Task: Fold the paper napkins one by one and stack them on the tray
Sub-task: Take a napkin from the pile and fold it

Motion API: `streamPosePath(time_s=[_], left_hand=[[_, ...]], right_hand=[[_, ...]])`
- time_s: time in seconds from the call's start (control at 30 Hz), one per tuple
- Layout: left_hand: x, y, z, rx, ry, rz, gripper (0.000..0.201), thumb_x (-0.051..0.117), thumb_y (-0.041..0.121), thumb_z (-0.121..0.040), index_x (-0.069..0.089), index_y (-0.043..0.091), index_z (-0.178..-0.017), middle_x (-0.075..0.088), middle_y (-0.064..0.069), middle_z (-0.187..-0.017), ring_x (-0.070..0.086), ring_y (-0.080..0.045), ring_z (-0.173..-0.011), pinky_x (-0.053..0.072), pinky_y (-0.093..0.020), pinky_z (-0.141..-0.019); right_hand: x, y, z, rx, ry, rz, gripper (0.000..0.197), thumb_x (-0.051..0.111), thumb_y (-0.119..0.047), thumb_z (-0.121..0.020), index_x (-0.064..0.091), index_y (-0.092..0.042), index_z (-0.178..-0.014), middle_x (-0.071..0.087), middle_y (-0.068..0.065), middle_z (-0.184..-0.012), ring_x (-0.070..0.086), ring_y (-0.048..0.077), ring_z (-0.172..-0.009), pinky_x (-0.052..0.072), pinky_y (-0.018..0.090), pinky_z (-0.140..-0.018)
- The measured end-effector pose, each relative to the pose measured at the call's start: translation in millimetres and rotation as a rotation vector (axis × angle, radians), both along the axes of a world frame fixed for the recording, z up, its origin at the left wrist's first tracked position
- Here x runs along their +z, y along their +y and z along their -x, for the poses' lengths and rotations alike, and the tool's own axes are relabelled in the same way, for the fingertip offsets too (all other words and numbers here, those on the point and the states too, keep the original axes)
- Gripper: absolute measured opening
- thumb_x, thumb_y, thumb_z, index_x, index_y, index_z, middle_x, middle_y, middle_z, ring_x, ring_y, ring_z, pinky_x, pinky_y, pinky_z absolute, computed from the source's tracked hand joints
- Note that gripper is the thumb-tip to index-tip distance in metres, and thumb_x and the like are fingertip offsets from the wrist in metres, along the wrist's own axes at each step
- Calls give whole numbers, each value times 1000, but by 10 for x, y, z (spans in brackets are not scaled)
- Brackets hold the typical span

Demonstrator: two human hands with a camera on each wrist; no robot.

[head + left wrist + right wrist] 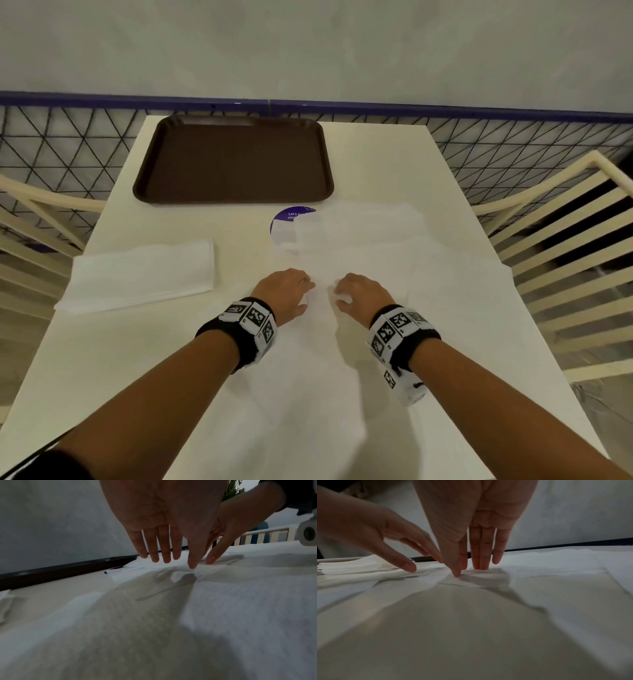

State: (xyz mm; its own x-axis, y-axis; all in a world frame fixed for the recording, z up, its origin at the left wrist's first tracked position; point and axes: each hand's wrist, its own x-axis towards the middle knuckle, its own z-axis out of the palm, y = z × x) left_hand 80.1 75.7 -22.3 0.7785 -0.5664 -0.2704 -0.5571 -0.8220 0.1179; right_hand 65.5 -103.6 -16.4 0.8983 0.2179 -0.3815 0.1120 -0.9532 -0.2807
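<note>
Nearest, an unfolded napkin [308, 377] spread flat across the table [113, 359], white on white, edges hard to trace from the head view. On it, side by side and just apart, left hand [286, 291] and right hand [361, 291], fingers straight, tips pressing the paper, gripping nothing. Under the right thumb, slightly puckered paper. Left of the hands, a napkin stack [140, 274], overhanging the table's left edge. Beyond the hands, more loose napkins [359, 226], half covering a purple round sticker [291, 216], its text unreadable. Farthest, a brown tray [233, 161], bare.
</note>
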Motion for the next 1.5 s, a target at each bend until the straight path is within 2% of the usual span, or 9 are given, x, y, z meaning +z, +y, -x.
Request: streamPosePath(time_s=[0.13, 0.23, 0.3, 0.47, 0.77, 0.9, 1.03, 1.2, 1.5], left_hand=[[-46, -141, -31, -45, -37, -59, 49, 53, 24, -91, 43, 12, -138, 40, -6, -144, 43, -16, -128, 42, -28, -98], [-108, -199, -71, -110, -153, -99, 44, 92, 23, -33, 76, 14, -73, 70, -4, -75, 66, -14, -57, 46, -16, -39], [-221, -196, -134, -105, -172, -65, 36, 92, 21, -27, 72, 18, -57, 65, 2, -59, 60, -13, -43, 38, -13, -31], [-92, -268, -145, -82, -42, -125, 27, 40, 16, -97, 62, 5, -108, 58, -11, -108, 60, -28, -97, 46, -32, -73], [-59, -264, -224, 61, 33, -25, 35, 30, 20, -100, 58, 7, -116, 58, -8, -114, 56, -27, -102, 43, -33, -85], [-38, -225, -188, 74, 49, 42, 38, 44, 38, -94, 59, 14, -118, 58, -1, -117, 55, -21, -107, 42, -28, -91], [19, -249, -123, 51, 100, 14, 51, 54, 46, -86, 51, 18, -128, 51, -1, -119, 50, -18, -109, 41, -27, -92], [51, -336, -125, 49, 87, -60, 41, 43, 27, -96, 44, 15, -135, 48, -7, -124, 49, -23, -112, 40, -30, -89], [104, -310, -228, -16, 138, -116, 41, 23, 26, -103, 43, 15, -138, 53, -10, -125, 52, -27, -113, 38, -31, -94]], right_hand=[[-48, -63, -26, 23, -1, -45, 38, 51, -25, -92, 52, -14, -128, 49, 1, -134, 51, 23, -118, 42, 30, -98], [-78, -103, -53, 20, 1, -82, 43, 55, -28, -90, 50, -16, -131, 51, 1, -134, 52, 23, -118, 42, 32, -99], [-83, -122, -68, 21, -1, -103, 45, 56, -30, -89, 50, -17, -132, 53, 1, -132, 52, 22, -118, 42, 31, -99], [-80, -171, -99, 44, 13, -130, 47, 56, -32, -89, 49, -16, -132, 52, 1, -133, 51, 22, -120, 38, 30, -100], [-58, -120, -109, 193, -41, 27, 42, 51, -28, -92, 50, -11, -130, 50, 8, -127, 53, 26, -112, 44, 32, -88], [-88, -10, -76, 238, -229, 107, 30, 92, -23, -38, 69, -16, -56, 57, 3, -55, 54, 15, -39, 32, 15, -34], [-200, -7, -157, 290, -303, 69, 35, 93, -21, -23, 66, -22, -46, 50, -2, -45, 43, 12, -26, 23, 11, -29], [-7, -19, -148, 180, -202, -10, 20, 54, -22, -90, 65, -10, -102, 61, 12, -99, 62, 30, -82, 40, 29, -63], [-8, -148, -179, 115, -2, -84, 45, 51, -41, -91, 48, -20, -130, 51, 0, -129, 51, 21, -118, 41, 32, -98]])
